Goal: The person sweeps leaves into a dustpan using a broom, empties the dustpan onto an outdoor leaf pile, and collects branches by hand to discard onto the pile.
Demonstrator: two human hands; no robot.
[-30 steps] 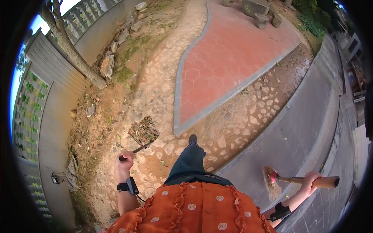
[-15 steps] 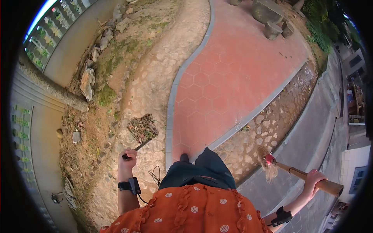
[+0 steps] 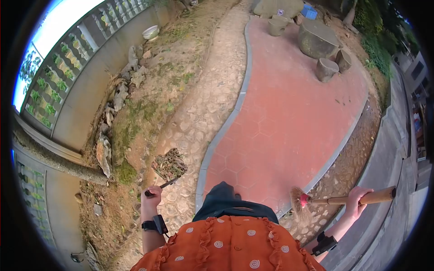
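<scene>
Over the cobbled path on the left, the dustpan bore heaped dry leaves, probably held flat against spilling. Your left hand was closed round its handle, forearm reaching forward. To the right, your right hand gripped the broom, arm angled outward, perhaps for clearance, bristles near the edge of the red paving.

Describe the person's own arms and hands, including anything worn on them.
The left hand and right hand are ungloved, both forearms uncovered. A boxy black device is strapped at the left wrist; another black device is at the right. No markings are legible.
</scene>
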